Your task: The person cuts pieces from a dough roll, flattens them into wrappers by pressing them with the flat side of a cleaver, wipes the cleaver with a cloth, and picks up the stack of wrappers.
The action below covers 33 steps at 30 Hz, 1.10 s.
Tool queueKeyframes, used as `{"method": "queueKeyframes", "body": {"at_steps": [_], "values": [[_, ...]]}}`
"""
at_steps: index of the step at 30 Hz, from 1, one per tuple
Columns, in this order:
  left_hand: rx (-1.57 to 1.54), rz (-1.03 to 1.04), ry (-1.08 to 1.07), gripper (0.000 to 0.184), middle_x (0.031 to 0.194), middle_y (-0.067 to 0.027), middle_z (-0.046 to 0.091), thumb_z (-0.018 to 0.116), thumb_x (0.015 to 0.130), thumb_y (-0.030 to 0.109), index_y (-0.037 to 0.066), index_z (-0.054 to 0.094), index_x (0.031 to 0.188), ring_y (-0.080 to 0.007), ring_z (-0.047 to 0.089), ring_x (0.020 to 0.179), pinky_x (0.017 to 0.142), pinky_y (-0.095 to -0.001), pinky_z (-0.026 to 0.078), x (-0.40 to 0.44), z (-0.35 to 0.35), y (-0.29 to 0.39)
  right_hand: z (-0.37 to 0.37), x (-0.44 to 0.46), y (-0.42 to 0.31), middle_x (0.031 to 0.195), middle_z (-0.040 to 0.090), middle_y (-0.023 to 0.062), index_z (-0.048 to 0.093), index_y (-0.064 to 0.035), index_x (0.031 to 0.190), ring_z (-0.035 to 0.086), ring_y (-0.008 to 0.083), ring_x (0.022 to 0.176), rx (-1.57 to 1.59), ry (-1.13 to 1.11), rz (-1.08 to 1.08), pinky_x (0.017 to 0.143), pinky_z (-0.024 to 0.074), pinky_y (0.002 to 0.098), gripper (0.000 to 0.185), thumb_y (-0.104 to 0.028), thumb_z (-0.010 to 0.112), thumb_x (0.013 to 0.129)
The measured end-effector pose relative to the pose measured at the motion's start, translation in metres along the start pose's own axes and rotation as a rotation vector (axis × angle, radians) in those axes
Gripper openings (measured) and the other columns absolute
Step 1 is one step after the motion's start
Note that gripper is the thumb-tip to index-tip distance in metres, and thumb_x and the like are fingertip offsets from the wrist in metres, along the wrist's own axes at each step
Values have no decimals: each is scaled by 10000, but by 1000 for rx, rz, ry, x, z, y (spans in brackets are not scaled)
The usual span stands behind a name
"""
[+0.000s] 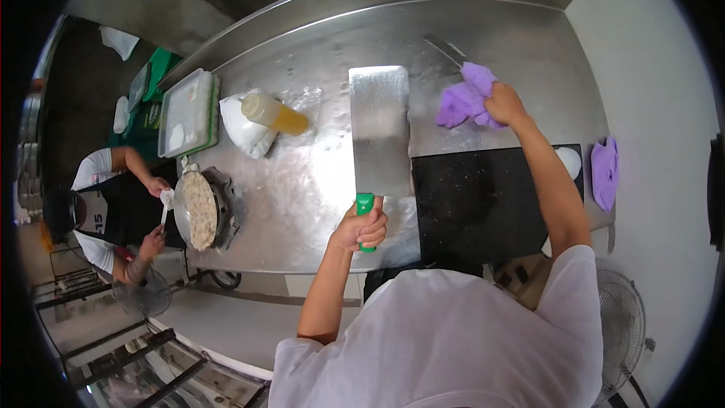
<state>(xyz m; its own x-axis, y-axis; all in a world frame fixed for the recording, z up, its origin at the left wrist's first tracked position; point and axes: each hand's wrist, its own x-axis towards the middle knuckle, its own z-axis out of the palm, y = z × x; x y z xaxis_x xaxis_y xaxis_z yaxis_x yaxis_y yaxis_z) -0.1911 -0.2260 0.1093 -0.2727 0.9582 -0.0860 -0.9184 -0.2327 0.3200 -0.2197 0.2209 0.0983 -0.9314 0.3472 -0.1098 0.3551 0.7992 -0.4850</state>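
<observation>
With our left grip (355,231) we hold a green-handled blade (379,128), fingers wrapped around its handle and its broad rectangular face reaching away from us over the tabletop (317,41). Our right grip (506,104) clutches a bunched purple cloth (467,98), to the right of the blade and beyond the black board (491,208). To the left, we see a bottle (276,113) of yellow liquid just beside a white bag (245,134); at the far left end, a co-worker (140,211) holds a white utensil (165,208) near a bowl (181,215) of pale pieces.
</observation>
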Motion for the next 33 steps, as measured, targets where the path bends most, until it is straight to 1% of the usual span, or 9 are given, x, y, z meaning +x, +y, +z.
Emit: {"method": "queueKeyframes", "body": {"at_steps": [8, 14, 16, 17, 20, 23, 26, 30, 33], "values": [[-65, 65, 67, 189, 550, 38, 354, 551, 1056, 189, 132, 431, 923, -49, 321, 379, 343, -229, 259, 1, 1, -1, 97, 4, 60, 1311, 595, 300, 468, 15, 1365, 586, 449, 1217, 67, 28, 219, 1009, 474, 532, 616, -312, 669, 882], [178, 198, 427, 215, 553, 46, 348, 553, 1058, 185, 142, 425, 890, -58, 316, 382, 353, -232, 261, -3, 1, -11, 57, -71, -43, 1438, 467, 278, 421, 9, 1426, 428, 425, 1363, -243, 242, 124, 1076, 395, 549, 760, -348, 760, 847], [463, 289, 764, 246, 546, 35, 387, 598, 1030, 168, 131, 431, 853, -77, 364, 387, 355, -263, 296, 9, -1, -22, 110, -103, -39, 1359, 530, 260, 443, 21, 1409, 511, 398, 1278, 69, 330, -170, 1033, 435, 492, 736, -362, 758, 866], [447, 295, 772, 246, 546, 35, 387, 598, 1030, 168, 131, 431, 853, -77, 364, 387, 355, -263, 296, 19, -7, -32, 89, -131, -83, 1317, 567, 221, 442, 26, 1423, 567, 327, 1221, 551, -136, 92, 1026, 450, 432, 710, -351, 739, 900], [1085, 353, 976, 165, 664, -103, 597, 655, 940, 119, 33, 514, 940, -242, 613, 559, 529, -376, 489, 46, -24, -72, 131, -193, -131, 1320, 591, 144, 394, -27, 1503, 556, 207, 1182, 1136, -427, 64, 1023, 448, 362, 564, -331, 530, 1048], [1333, 414, 889, 279, 847, -210, 704, 645, 903, 155, -12, 565, 1111, -428, 692, 816, 761, -458, 549, 51, -25, -108, 160, -223, -159, 1215, 626, 173, 425, -7, 1419, 617, 244, 1143, 839, -121, 102, 980, 471, 381, 465, -245, 560, 1042], [1356, 91, 784, 348, 946, -222, 699, 671, 898, 202, 1, 563, 1161, -436, 671, 917, 830, -467, 532, 25, -33, -101, 189, -232, -137, 1131, 637, 145, 445, -11, 1322, 636, 211, 1029, 1029, -130, 237, 887, 512, 340, 345, -160, 557, 1032], [1776, 474, 320, 243, 982, -159, 632, 666, 824, 79, 25, 652, 1060, -355, 621, 971, 873, -438, 504, -40, -54, -64, 191, -240, -136, 1008, 666, 116, 475, -34, 1243, 668, 213, 825, 1091, -194, 296, 732, 545, 352, 267, -107, 565, 1003], [1915, 598, 957, 293, 1022, -159, 653, 540, 861, -77, 11, 655, 1115, -376, 609, 1008, 895, -449, 502, -61, -84, -40, 184, -244, -162, 800, 687, 177, 521, -4, 1160, 689, 343, 661, 676, -136, 172, 618, 520, 462, 215, -118, 578, 986]]}}
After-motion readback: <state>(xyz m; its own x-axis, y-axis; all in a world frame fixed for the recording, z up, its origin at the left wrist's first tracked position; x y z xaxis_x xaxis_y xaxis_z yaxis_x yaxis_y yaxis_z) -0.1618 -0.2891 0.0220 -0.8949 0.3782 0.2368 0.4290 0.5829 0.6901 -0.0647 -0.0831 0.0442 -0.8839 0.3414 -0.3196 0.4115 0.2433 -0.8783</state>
